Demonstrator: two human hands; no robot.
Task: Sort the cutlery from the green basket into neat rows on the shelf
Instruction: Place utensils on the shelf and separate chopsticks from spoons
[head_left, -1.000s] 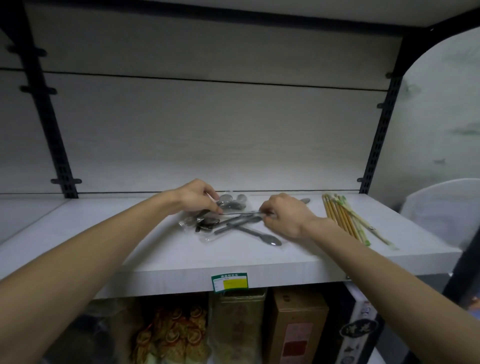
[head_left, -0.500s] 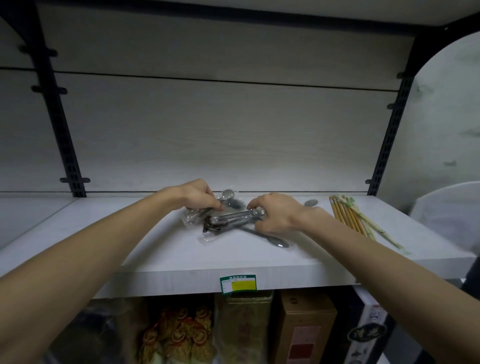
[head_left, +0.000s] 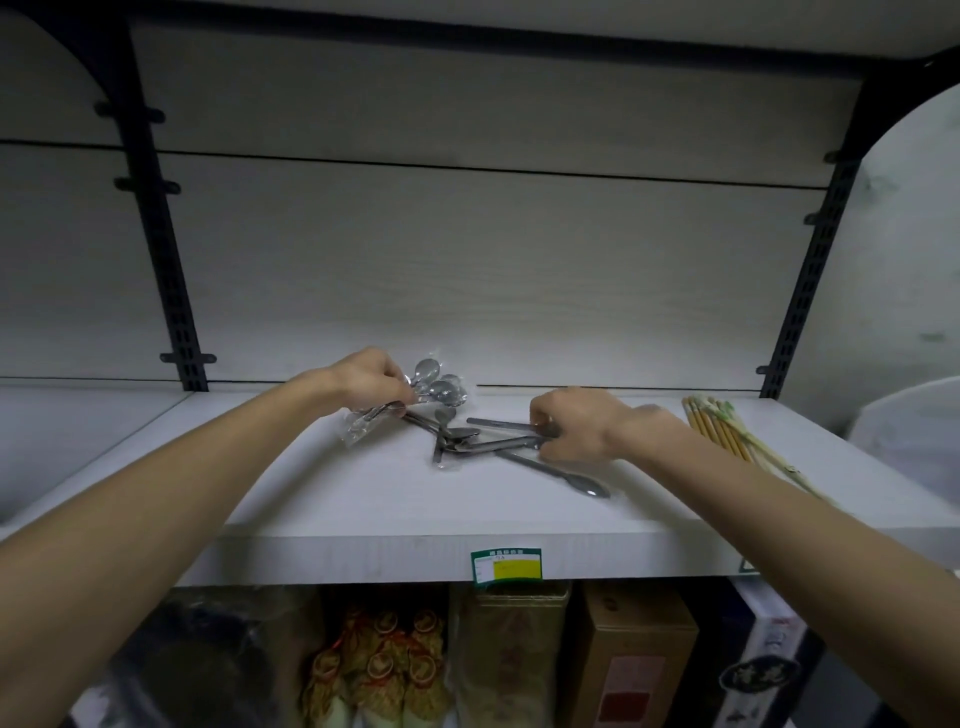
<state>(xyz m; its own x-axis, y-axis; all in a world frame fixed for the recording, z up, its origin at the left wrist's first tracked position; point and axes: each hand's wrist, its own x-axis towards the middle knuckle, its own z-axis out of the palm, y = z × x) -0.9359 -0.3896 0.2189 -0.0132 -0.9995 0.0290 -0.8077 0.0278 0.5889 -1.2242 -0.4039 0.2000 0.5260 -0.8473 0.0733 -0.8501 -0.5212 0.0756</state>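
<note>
Centre of the frame: a white shelf (head_left: 322, 499) carrying a loose, crossed heap of metal spoons (head_left: 467, 439), several in clear plastic sleeves. The left hand (head_left: 366, 382), reaching in from the lower left, has its fingers curled and pinches a sleeved bundle of spoons (head_left: 434, 387) at the back left of the heap; the bowls of that bundle point toward the rear panel. The right hand (head_left: 574, 423), entering from the lower right, has its fingers curled round the handle ends of two or three spoons lying flat on the shelf, just right of the heap. One long spoon (head_left: 558, 473) lies apart toward the front edge, bowl toward the lower right, its handle running under the right hand. At the right of the frame, a row of wooden chopsticks (head_left: 727, 431) lies on the same shelf. A green and yellow price label (head_left: 506, 569) is fixed to the front edge. Below, packaged goods and a brown carton (head_left: 631, 660) stand on the lower level.
</note>
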